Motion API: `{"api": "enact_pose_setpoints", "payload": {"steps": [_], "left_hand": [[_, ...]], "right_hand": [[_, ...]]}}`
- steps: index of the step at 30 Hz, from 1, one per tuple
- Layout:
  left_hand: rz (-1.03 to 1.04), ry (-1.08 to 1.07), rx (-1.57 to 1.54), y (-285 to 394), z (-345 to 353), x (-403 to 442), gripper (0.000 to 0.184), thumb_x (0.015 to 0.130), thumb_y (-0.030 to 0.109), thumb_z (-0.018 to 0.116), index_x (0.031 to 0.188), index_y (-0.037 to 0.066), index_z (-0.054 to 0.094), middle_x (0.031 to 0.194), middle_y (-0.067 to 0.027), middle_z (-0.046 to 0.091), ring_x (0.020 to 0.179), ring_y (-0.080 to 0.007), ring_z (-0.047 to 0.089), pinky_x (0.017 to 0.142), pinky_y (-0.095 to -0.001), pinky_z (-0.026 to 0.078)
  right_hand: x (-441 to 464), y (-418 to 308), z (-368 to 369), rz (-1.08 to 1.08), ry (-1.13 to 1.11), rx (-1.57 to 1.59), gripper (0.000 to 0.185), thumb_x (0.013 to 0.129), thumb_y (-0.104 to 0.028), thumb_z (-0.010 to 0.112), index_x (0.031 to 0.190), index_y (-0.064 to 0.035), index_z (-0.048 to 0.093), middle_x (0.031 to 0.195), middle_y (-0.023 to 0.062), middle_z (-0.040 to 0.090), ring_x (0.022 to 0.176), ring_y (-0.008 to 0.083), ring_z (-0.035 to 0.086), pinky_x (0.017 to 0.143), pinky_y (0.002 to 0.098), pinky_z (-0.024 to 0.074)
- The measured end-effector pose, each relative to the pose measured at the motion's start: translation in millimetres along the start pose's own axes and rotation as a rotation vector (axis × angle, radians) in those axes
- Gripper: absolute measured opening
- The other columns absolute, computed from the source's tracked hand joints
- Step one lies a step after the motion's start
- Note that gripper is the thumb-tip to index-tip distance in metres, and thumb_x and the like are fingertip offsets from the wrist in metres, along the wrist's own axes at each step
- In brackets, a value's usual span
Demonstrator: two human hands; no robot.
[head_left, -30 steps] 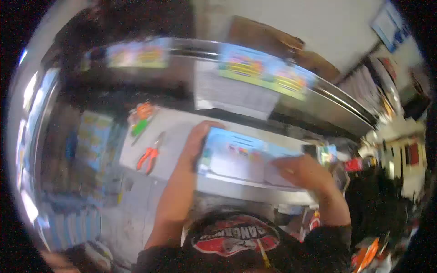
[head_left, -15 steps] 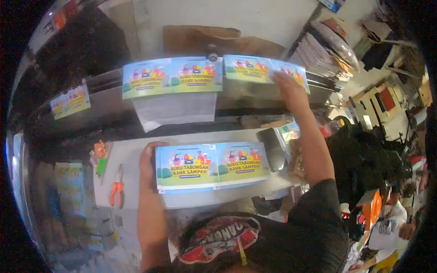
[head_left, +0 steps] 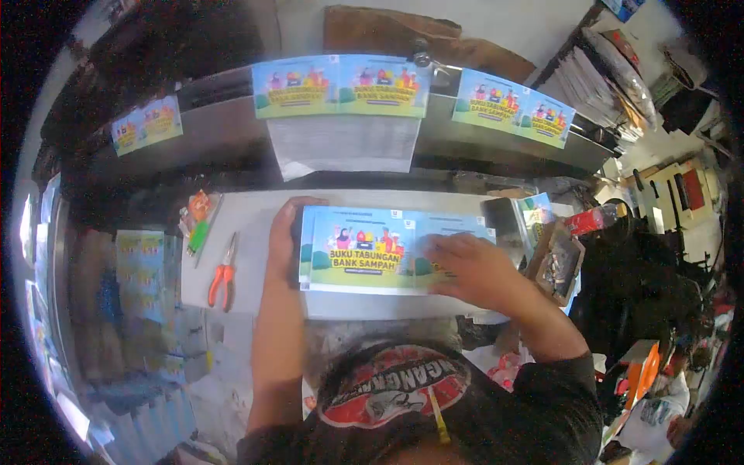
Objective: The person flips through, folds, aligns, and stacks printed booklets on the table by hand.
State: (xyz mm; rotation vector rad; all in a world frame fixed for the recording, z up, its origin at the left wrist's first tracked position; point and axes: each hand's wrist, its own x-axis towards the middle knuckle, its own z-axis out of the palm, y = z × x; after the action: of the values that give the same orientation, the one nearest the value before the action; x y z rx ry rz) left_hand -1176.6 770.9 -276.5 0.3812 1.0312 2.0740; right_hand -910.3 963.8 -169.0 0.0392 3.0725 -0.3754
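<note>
A stack of printed booklet covers (head_left: 360, 248), blue and green with "BUKU TABUNGAN BANK SAMPAH" on them, lies on the white table before me. My left hand (head_left: 288, 229) grips the stack's left edge, its fingers curled around the side. Over the right half of the top cover rests my right hand (head_left: 469, 267), palm down with fingers stretched out. Beyond the table, a double cover sheet (head_left: 341, 87) lies on the dark machine's ledge with a whitish sheet (head_left: 345, 147) hanging under it. Another cover sheet (head_left: 513, 108) lies on the ledge to the right.
Orange-handled pliers (head_left: 222, 283) and a green-handled tool (head_left: 199, 234) lie at the table's left. A dark phone-like object (head_left: 502, 221), a small wooden box (head_left: 556, 263) and a bottle (head_left: 593, 219) are at the right. A smaller cover sheet (head_left: 147, 125) sits far left on the ledge.
My right hand has left the right-hand sheet on the ledge and come down onto the stack. My left hand still holds the stack's left edge. The camera view has shifted.
</note>
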Motion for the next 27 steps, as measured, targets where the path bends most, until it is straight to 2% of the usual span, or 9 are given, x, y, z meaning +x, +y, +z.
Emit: {"api": "enact_pose_setpoints", "payload": {"steps": [5, 10, 13, 15, 16, 17, 21, 25, 27], "left_hand": [[0.038, -0.006, 0.039, 0.0, 5.5, 0.0, 0.044, 0.092, 0.042, 0.051, 0.105, 0.001, 0.058, 0.106, -0.0154, 0.064, 0.096, -0.0270, 0.063, 0.085, -0.0413, 0.052], [0.022, -0.049, -0.029, 0.5, 2.3, -0.6, 0.043, 0.095, 0.041, 0.046, 0.107, 0.001, 0.056, 0.110, -0.0187, 0.062, 0.099, -0.0288, 0.061, 0.089, -0.0427, 0.052], [0.025, -0.032, -0.030, 0.3, 1.0, 2.3, 0.046, 0.092, 0.042, 0.052, 0.107, -0.001, 0.059, 0.105, -0.0160, 0.064, 0.096, -0.0269, 0.063, 0.085, -0.0406, 0.052], [0.021, -0.087, -0.067, 1.4, 0.6, 1.8, 0.046, 0.091, 0.042, 0.052, 0.107, 0.000, 0.059, 0.105, -0.0156, 0.064, 0.097, -0.0268, 0.062, 0.085, -0.0402, 0.051], [-0.001, -0.045, 0.034, -2.2, -7.5, 3.9, 0.046, 0.093, 0.045, 0.047, 0.106, 0.002, 0.058, 0.108, -0.0170, 0.063, 0.098, -0.0276, 0.061, 0.087, -0.0430, 0.051], [-0.003, -0.048, 0.050, -0.9, -7.9, 3.0, 0.045, 0.093, 0.044, 0.047, 0.106, 0.003, 0.059, 0.106, -0.0160, 0.064, 0.096, -0.0274, 0.062, 0.086, -0.0422, 0.051], [0.040, -0.078, -0.017, -4.1, -9.3, 5.7, 0.045, 0.090, 0.039, 0.056, 0.107, -0.002, 0.060, 0.102, -0.0159, 0.065, 0.092, -0.0235, 0.063, 0.085, -0.0378, 0.051], [0.044, -0.107, 0.050, -2.5, -17.1, 7.9, 0.046, 0.091, 0.040, 0.052, 0.107, -0.002, 0.060, 0.102, -0.0161, 0.066, 0.091, -0.0241, 0.064, 0.085, -0.0387, 0.052], [0.067, -0.123, 0.127, 0.3, -13.7, 7.0, 0.049, 0.090, 0.044, 0.052, 0.105, -0.002, 0.060, 0.102, -0.0165, 0.066, 0.090, -0.0252, 0.065, 0.086, -0.0411, 0.053]], "right_hand": [[3.4, -5.7, -3.8, 0.008, -0.010, -0.061, 0.064, 0.080, -0.050, 0.066, 0.121, -0.0023, 0.055, 0.131, 0.0123, 0.051, 0.114, 0.0299, 0.053, 0.093, 0.0429, 0.0477], [8.4, -10.3, -5.3, 0.042, -0.089, -0.145, 0.066, 0.078, -0.050, 0.067, 0.123, -0.0031, 0.055, 0.133, 0.0128, 0.051, 0.117, 0.0306, 0.052, 0.091, 0.0422, 0.0490], [16.8, 11.0, -22.3, -0.016, -0.082, -0.003, 0.054, 0.080, -0.038, 0.066, 0.124, -0.0075, 0.058, 0.126, 0.0144, 0.058, 0.109, 0.0318, 0.058, 0.086, 0.0416, 0.0514], [22.8, 19.4, -49.7, 0.090, -0.193, 0.260, 0.039, 0.084, -0.027, 0.061, 0.119, -0.0104, 0.062, 0.107, 0.0160, 0.066, 0.094, 0.0341, 0.064, 0.081, 0.0417, 0.0530], [25.1, 25.2, -66.7, 0.118, -0.037, 0.269, 0.032, 0.081, -0.011, 0.058, 0.112, -0.0060, 0.067, 0.101, 0.0169, 0.068, 0.093, 0.0374, 0.064, 0.088, 0.0404, 0.0514], [24.8, 38.4, -80.0, 0.162, 0.062, -0.019, 0.033, 0.080, -0.005, 0.054, 0.111, -0.0048, 0.067, 0.107, 0.0185, 0.067, 0.098, 0.0366, 0.064, 0.087, 0.0397, 0.0513], [30.0, 104.1, -134.4, 0.313, 0.942, -0.186, 0.038, 0.087, 0.002, 0.046, 0.118, -0.0082, 0.065, 0.115, 0.0158, 0.065, 0.109, 0.0302, 0.063, 0.090, 0.0361, 0.0508], [29.2, 190.9, -123.8, 0.217, 1.003, -0.506, 0.046, 0.086, 0.007, 0.044, 0.124, -0.0106, 0.061, 0.130, 0.0129, 0.058, 0.119, 0.0295, 0.056, 0.096, 0.0381, 0.0475], [18.6, 241.6, -89.5, 0.188, 0.704, -0.504, 0.046, 0.085, 0.006, 0.044, 0.125, -0.0103, 0.059, 0.129, 0.0116, 0.058, 0.121, 0.0308, 0.055, 0.101, 0.0412, 0.0431]]}}
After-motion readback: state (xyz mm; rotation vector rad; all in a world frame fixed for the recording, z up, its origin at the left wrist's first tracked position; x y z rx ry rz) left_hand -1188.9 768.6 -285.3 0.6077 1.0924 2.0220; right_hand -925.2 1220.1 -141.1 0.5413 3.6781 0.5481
